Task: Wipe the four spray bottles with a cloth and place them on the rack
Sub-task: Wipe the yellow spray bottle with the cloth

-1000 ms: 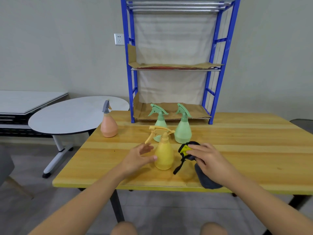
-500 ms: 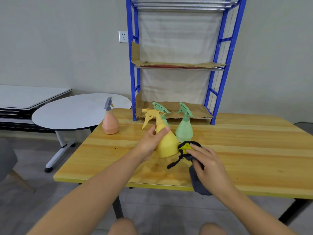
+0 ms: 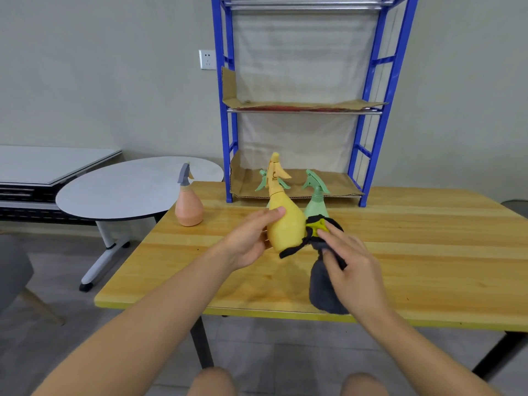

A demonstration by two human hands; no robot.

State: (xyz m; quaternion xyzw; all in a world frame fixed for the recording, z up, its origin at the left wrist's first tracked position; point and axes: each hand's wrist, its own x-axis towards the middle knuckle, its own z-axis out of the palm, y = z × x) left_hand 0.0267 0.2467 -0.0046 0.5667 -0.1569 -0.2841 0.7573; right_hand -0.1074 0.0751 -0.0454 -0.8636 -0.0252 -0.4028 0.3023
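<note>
Wooden table (image 3: 414,252) by grey wall; left hand (image 3: 248,241) grips yellow bottle (image 3: 285,227), right hand (image 3: 354,270) clutches cloth (image 3: 324,287).

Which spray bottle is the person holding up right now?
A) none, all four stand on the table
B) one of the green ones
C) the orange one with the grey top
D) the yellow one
D: the left hand grips the yellow bottle and holds it tilted above the table, while the right hand presses a dark cloth against its side.

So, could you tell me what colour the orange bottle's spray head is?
Grey, on the orange bottle; head view.
</note>
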